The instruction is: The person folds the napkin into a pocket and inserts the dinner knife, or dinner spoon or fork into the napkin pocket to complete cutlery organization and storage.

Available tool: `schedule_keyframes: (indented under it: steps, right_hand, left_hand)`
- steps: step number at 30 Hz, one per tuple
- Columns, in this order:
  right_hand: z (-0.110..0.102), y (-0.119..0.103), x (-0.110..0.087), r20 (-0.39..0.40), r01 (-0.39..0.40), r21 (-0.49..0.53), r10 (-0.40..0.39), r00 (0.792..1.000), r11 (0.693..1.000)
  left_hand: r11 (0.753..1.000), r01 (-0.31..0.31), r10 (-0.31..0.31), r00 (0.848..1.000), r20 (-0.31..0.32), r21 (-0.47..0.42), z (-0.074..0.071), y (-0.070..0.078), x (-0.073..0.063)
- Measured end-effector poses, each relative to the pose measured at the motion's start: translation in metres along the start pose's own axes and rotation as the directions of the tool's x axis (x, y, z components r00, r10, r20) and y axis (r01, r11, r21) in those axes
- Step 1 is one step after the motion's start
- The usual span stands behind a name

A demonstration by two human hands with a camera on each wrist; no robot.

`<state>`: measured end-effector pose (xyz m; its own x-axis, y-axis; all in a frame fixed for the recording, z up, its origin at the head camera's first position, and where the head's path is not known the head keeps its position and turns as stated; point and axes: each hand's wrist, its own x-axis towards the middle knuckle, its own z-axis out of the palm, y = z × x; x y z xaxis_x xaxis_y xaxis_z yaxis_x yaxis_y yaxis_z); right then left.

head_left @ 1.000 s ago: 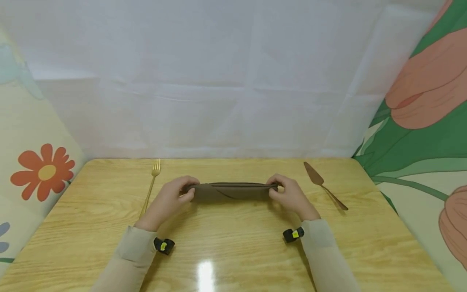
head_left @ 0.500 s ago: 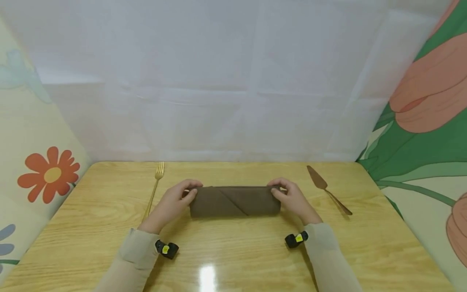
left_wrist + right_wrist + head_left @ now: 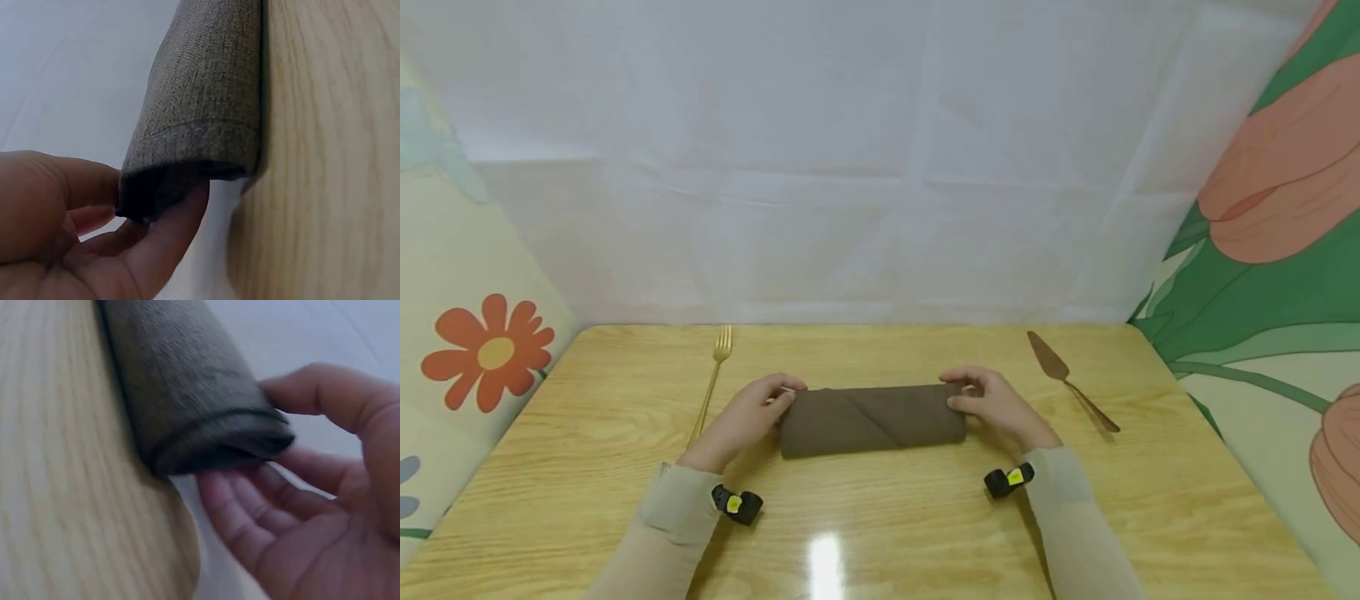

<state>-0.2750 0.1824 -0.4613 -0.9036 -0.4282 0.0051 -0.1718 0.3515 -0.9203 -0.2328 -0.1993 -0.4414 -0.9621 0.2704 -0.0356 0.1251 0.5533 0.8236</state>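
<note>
A brown cloth [image 3: 872, 419], folded into a long flat band with a diagonal seam, lies across the middle of the wooden table [image 3: 880, 533]. The left hand [image 3: 747, 417] pinches its left end between thumb and curled fingers; the right hand [image 3: 988, 404] pinches its right end likewise. Farther back lie a gold fork [image 3: 711, 379] on the left and a cake server [image 3: 1063, 382] on the right, before a white sheet [image 3: 850, 167].

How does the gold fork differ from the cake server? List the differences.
The fork is pale gold with thin tines; the cake server is darker bronze with a broad pointed blade. The fork lies left of the brown napkin, nearly straight; the server lies right of it, angled. Both rest untouched on the table.
</note>
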Motion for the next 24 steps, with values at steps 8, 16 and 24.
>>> schedule_keyframes:
  steps: [8, 16, 24]
  right_hand:
    - [0.000, -0.001, 0.001, 0.019, -0.148, 0.071, 0.147, 0.989, 0.987]
    - [0.005, 0.001, 0.005, -0.108, -0.171, 0.080, 0.180, 0.978, 0.982]
    - [0.011, -0.001, 0.005, -0.190, -0.160, 0.020, 0.160, 0.969, 0.987]
  left_hand:
    - [0.998, 0.018, -0.019, 1.000, 0.017, 0.061, -0.002, -0.001, -0.002]
    - [0.996, 0.016, -0.027, 0.991, 0.134, 0.084, -0.004, -0.001, -0.004]
    - [0.990, -0.014, 0.005, 0.998, 0.067, 0.140, -0.002, 0.003, -0.005]
